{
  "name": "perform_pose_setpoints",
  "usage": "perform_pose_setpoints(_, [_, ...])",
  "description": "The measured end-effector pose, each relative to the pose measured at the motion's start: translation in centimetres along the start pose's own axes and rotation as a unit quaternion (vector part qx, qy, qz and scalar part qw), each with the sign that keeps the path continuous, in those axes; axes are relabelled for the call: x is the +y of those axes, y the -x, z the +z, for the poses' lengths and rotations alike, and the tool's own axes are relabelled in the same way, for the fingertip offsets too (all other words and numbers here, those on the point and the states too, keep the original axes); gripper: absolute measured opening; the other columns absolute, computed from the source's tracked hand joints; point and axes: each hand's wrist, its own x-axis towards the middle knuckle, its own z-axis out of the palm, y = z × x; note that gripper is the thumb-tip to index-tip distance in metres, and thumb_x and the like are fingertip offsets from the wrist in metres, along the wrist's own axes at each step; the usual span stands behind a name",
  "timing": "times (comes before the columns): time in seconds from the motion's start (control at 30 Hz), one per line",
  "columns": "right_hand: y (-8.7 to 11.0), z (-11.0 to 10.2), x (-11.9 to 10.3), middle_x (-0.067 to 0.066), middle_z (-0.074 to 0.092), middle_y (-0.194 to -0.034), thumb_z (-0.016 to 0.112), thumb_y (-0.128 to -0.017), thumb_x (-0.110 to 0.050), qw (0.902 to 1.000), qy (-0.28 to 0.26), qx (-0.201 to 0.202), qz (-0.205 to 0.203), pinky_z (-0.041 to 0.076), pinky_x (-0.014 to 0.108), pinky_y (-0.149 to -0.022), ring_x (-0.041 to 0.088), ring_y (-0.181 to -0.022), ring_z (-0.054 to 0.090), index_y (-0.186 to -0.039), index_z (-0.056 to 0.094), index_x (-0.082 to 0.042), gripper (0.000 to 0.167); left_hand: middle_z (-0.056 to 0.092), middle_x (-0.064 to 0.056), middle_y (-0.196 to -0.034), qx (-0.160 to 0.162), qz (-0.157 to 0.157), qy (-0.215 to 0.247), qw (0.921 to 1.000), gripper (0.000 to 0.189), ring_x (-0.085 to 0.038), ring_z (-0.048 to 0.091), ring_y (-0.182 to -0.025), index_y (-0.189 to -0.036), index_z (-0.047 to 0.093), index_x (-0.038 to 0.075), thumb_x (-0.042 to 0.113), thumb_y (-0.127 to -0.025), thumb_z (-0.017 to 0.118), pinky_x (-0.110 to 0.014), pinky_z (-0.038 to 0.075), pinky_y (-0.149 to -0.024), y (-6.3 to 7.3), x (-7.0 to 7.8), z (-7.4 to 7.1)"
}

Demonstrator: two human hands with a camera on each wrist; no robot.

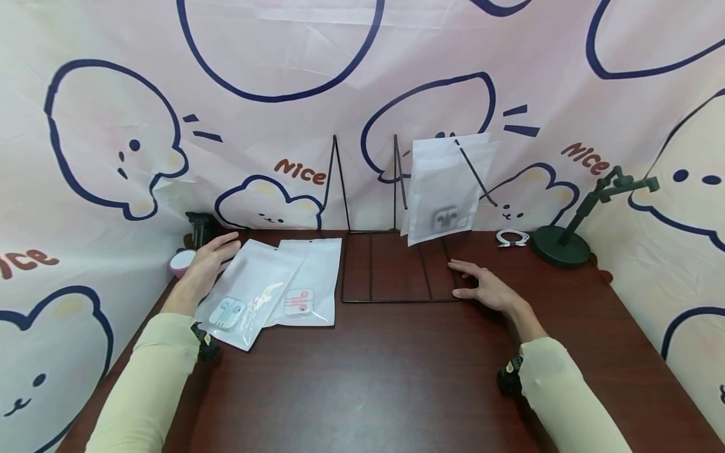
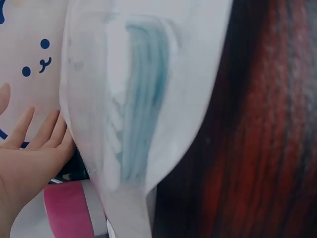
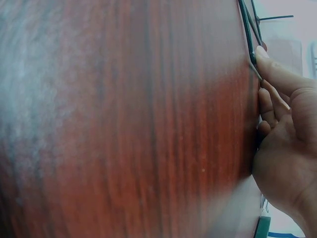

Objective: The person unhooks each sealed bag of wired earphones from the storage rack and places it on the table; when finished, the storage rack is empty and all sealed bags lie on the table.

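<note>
My left hand [image 1: 206,270] lies with straight fingers along the left edge of a white zip pouch [image 1: 257,270], whose window shows blue earphones [image 2: 146,99]. Partly under that pouch is a second white pouch [image 1: 320,270] with pink earphones in its window. My right hand [image 1: 489,289] touches the right front corner of a black wire display rack [image 1: 396,301], thumb and index finger spaced apart along its side; its other fingers are loosely bent in the right wrist view. A white pouch with dark earphones [image 1: 447,182] hangs from the rack's right hook, another layer just visible behind it.
A green stand with a jointed arm [image 1: 561,245] is at the back right, beside a coiled white cable [image 1: 512,238]. Past my left hand are a pink and white round item [image 1: 181,262] and a dark object [image 1: 202,226]. A printed cloth surrounds the brown table [image 1: 362,384].
</note>
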Motion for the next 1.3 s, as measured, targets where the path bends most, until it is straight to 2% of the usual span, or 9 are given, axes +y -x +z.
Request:
perform_pose_setpoints(0.3, [-0.1,0.0,0.0,0.019,0.034,-0.166,0.075,-0.096,-0.020,1.0000,0.002,0.005,-0.004,0.033,0.061,-0.112,0.041,-0.135,0.045,-0.157,0.044,-0.005,0.070,0.021,-0.013,-0.172,-0.005,0.026,0.028,0.9993,0.070,-0.030,0.024,-0.157,-0.166,0.025,0.016,0.038,-0.108,0.056,-0.044,0.022,-0.126,0.3,0.8,0.4])
perform_pose_setpoints(0.47, [0.1,0.1,0.0,0.019,0.032,-0.166,0.074,-0.097,-0.021,1.0000,-0.001,-0.001,0.001,0.033,0.062,-0.113,0.042,-0.137,0.044,-0.158,0.043,-0.005,0.070,0.029,-0.015,-0.169,-0.034,0.042,0.042,0.9977,0.068,-0.029,0.031,-0.154,-0.166,0.026,0.012,0.033,-0.108,0.057,-0.045,0.024,-0.125,0.8,2.0,1.7])
perform_pose_setpoints(0.63, [0.2,0.0,-0.1,0.019,0.031,-0.167,0.074,-0.098,-0.020,1.0000,-0.003,0.000,0.005,0.032,0.062,-0.113,0.042,-0.138,0.043,-0.158,0.042,-0.005,0.070,0.040,-0.020,-0.162,-0.086,0.085,0.016,0.9925,0.068,-0.032,0.042,-0.147,-0.162,0.032,0.007,0.034,-0.107,0.060,-0.050,0.029,-0.123,1.2,3.5,4.2])
perform_pose_setpoints(0.7, [0.2,0.0,-0.2,0.019,0.032,-0.166,0.074,-0.097,-0.019,1.0000,-0.006,0.001,0.006,0.032,0.062,-0.113,0.042,-0.138,0.043,-0.158,0.042,-0.005,0.070,0.044,-0.021,-0.159,-0.103,0.100,0.010,0.9895,0.064,-0.028,0.048,-0.142,-0.160,0.037,0.005,0.033,-0.107,0.060,-0.050,0.030,-0.123,1.4,4.0,5.4])
perform_pose_setpoints(0.9, [0.1,0.0,-0.2,0.019,0.032,-0.167,0.074,-0.098,-0.019,1.0000,-0.008,0.001,0.004,0.032,0.062,-0.113,0.042,-0.138,0.043,-0.158,0.042,-0.005,0.070,0.053,-0.018,-0.153,-0.154,0.125,0.017,0.9800,0.057,-0.029,0.054,-0.139,-0.155,0.045,0.004,0.028,-0.106,0.062,-0.050,0.035,-0.120,1.4,4.6,8.9])
perform_pose_setpoints(1.07, [0.1,-0.1,-0.2,0.019,0.030,-0.167,0.073,-0.098,-0.019,1.0000,-0.005,0.000,0.003,0.032,0.063,-0.113,0.043,-0.139,0.042,-0.158,0.042,-0.005,0.069,0.056,-0.018,-0.150,-0.180,0.126,0.009,0.9756,0.055,-0.036,0.055,-0.136,-0.152,0.050,0.002,0.025,-0.105,0.065,-0.051,0.041,-0.116,1.4,4.8,11.7])
perform_pose_setpoints(1.3, [0.1,-0.1,0.0,0.019,0.031,-0.167,0.074,-0.098,-0.020,1.0000,-0.005,0.000,0.000,0.033,0.062,-0.113,0.043,-0.138,0.043,-0.158,0.043,-0.005,0.070,0.060,-0.016,-0.146,-0.185,0.112,-0.019,0.9763,0.052,-0.036,0.058,-0.133,-0.148,0.055,0.004,0.025,-0.102,0.068,-0.054,0.042,-0.114,1.4,5.0,14.3])
